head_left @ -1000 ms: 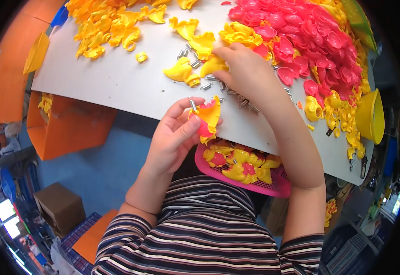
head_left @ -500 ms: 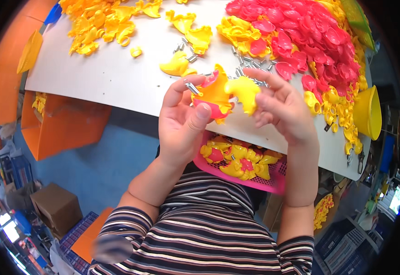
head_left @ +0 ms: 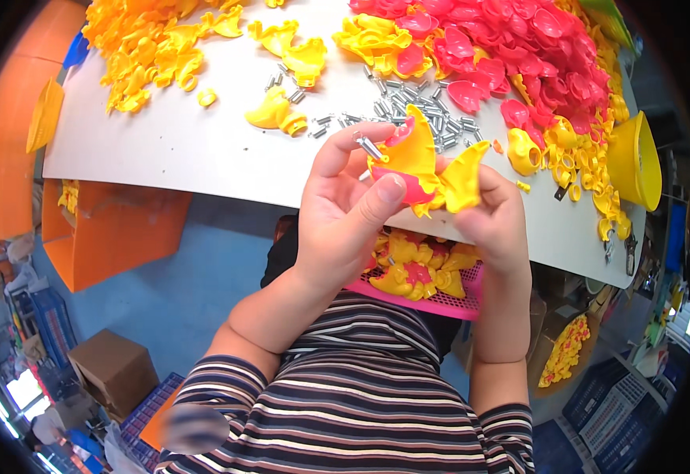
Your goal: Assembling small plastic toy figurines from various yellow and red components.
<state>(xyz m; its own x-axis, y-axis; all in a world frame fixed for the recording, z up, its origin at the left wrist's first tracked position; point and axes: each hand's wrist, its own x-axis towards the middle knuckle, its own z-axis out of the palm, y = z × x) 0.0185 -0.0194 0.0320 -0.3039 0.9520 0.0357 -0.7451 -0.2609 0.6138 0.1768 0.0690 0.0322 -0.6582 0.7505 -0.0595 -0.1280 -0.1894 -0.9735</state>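
My left hand (head_left: 335,217) pinches a yellow plastic shell (head_left: 413,150) between thumb and fingers, above the table's near edge. A pink insert (head_left: 406,186) shows along its lower side, under my thumb. A small silver metal cylinder (head_left: 369,147) sticks out at its left end, beside my index finger. My right hand (head_left: 499,217) is closed on a yellow fin-shaped piece (head_left: 465,180), held against the shell's right end. Whether the two are joined, I cannot tell. Loose silver cylinders (head_left: 432,114) lie just beyond my hands.
Yellow parts (head_left: 143,55) heap at the far left and pink shells (head_left: 518,47) at the far right of the white table (head_left: 210,154). A pink basket (head_left: 471,294) of yellow-and-pink assemblies sits at my lap. An orange bin (head_left: 116,237) stands below left, a yellow tub (head_left: 637,162) right.
My right hand has turned the yellow fin-shaped piece and brought it down to the shell's right end. Its raised fingers have curled in. My view has shifted slightly right.
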